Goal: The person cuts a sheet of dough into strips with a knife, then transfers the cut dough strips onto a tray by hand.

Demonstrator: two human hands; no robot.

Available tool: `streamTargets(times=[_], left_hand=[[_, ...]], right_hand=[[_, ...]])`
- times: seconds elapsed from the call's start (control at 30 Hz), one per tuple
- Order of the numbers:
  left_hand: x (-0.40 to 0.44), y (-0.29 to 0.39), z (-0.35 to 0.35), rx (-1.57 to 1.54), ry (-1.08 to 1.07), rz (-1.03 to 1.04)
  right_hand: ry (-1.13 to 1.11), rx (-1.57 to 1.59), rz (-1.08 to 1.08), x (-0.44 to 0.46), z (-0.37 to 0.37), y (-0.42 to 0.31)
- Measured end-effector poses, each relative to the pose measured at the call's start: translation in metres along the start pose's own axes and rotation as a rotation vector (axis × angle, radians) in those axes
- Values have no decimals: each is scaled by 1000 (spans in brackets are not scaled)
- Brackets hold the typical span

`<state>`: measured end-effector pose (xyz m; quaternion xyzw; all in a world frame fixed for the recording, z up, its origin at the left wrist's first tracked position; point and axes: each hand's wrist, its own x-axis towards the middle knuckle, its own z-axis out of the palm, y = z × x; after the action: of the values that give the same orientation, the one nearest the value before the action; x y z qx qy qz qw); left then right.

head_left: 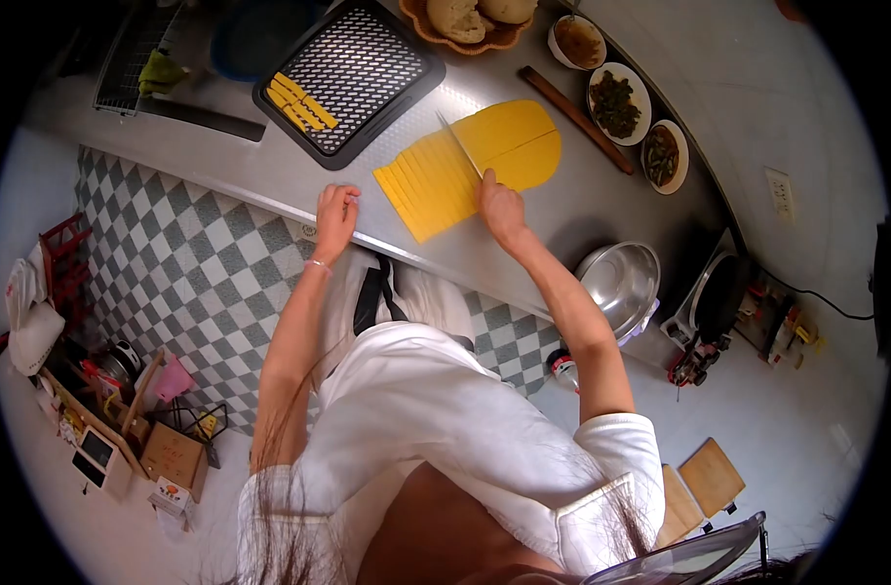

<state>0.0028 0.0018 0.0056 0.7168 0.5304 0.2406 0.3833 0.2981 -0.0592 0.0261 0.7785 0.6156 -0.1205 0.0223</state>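
Note:
A flat sheet of yellow dough (513,142) lies on the metal counter, its left part cut into several parallel strips (428,190). My right hand (502,207) is closed around a knife (458,141), whose blade lies across the sheet at the border between strips and uncut dough. A line runs along the middle of the uncut part. At the counter's front edge, left of the strips, my left hand (336,216) has its fingers curled in, with nothing visible in them. Behind it, a black perforated tray (363,63) holds several yellow strips (302,102) in its near left corner.
A wooden rolling pin (577,119) lies right of the dough. Beyond it stand bowls of food (619,102). A basket of buns (470,24) sits at the back. At the right are a steel bowl (618,283) and a black pan (718,297). Checkered floor (192,263) lies below.

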Motion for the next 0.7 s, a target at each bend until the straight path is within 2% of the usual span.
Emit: streamTargets(times=[0.23, 0.33, 0.7], left_hand=[[-1, -2, 1, 36, -13, 17], [-2, -6, 3, 52, -5, 32], [-1, -4, 3, 44, 3, 38]], right_hand=[[56, 51, 11, -5, 15, 0], [-55, 115, 42, -4, 0, -1], [-120, 129, 62, -16, -5, 9]])
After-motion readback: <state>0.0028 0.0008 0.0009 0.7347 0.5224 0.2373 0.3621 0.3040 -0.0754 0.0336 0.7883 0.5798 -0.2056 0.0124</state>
